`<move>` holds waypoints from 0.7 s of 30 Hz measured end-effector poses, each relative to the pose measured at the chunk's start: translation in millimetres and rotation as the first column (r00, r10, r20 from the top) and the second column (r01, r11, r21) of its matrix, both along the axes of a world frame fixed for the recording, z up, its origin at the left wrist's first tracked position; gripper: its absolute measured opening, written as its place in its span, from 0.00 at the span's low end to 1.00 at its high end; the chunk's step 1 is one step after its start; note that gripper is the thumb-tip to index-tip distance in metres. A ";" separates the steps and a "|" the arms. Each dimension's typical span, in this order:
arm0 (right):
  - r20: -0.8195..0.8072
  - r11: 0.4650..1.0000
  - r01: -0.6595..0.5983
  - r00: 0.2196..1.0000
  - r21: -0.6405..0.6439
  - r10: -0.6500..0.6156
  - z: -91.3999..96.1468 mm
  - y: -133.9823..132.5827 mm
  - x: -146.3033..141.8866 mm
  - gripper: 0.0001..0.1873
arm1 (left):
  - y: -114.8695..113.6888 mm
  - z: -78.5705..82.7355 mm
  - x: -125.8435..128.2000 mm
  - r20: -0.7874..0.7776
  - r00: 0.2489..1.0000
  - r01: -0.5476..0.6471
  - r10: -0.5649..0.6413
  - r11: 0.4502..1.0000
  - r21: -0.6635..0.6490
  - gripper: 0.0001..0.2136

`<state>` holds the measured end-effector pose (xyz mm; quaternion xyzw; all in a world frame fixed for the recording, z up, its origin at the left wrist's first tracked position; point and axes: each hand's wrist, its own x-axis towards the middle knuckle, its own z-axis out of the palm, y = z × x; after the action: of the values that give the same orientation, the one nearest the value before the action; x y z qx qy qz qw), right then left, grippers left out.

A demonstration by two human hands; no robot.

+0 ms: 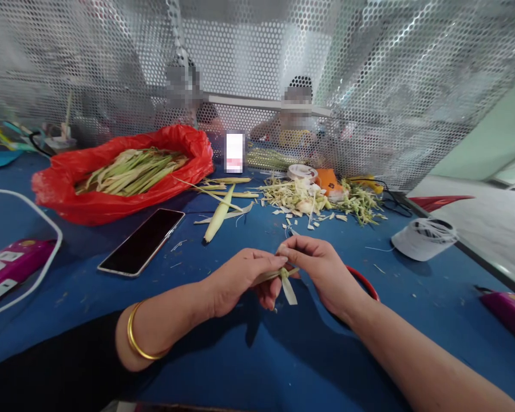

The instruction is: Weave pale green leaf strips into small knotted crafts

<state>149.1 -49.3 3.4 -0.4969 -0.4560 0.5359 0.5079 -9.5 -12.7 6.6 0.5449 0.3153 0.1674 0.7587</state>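
Observation:
Both of my hands meet low in the middle, just above the blue table (223, 355). My left hand (244, 280) is closed in a pinch on a pale green leaf strip (288, 286). My right hand (321, 269) pinches the same strip from the other side, and a short end of it hangs down between the fingers. A gold bangle (135, 337) sits on my left wrist. A red ring-shaped thing (364, 281) lies partly hidden under my right hand.
A red bag (68, 194) of green stalks lies at the back left, a dark phone (142, 240) near it. Loose stalks (218, 214), a heap of trimmings (309, 197) and a white roll (424, 237) lie beyond. Two people sit behind the perforated screen (412, 86).

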 end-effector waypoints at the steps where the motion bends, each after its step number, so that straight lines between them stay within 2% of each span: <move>1: -0.006 1.000 -0.002 1.000 0.005 0.002 0.8 -0.3 -0.4 0.12 | -0.3 -0.4 0.2 -0.016 1.000 -0.011 0.011 1.000 0.008 0.18; 5: 0.002 1.000 0.007 1.000 0.029 -0.007 0.5 -2.1 -2.2 0.11 | -1.7 -1.3 0.6 -0.080 0.996 -0.032 0.034 0.999 0.022 0.16; 12: 0.133 0.991 0.095 0.985 0.095 -0.108 -4.5 -5.0 -6.2 0.11 | -3.6 1.5 -0.8 -0.122 0.992 0.047 -0.040 0.998 0.053 0.17; 16: 0.157 0.987 0.108 0.980 0.119 -0.126 -1.9 -1.0 -1.7 0.12 | -5.1 1.4 1.0 -0.062 0.994 -0.084 0.089 0.994 0.068 0.19; 21: 0.040 0.983 0.151 0.987 0.108 -0.156 -3.5 4.0 6.0 0.14 | -1.9 1.2 1.0 0.016 0.975 -0.220 0.220 0.975 0.021 0.19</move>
<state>155.1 -45.2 -0.2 -0.5159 -0.4558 0.4587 0.5619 -8.4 -14.7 7.8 0.5140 0.3668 0.2575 0.7314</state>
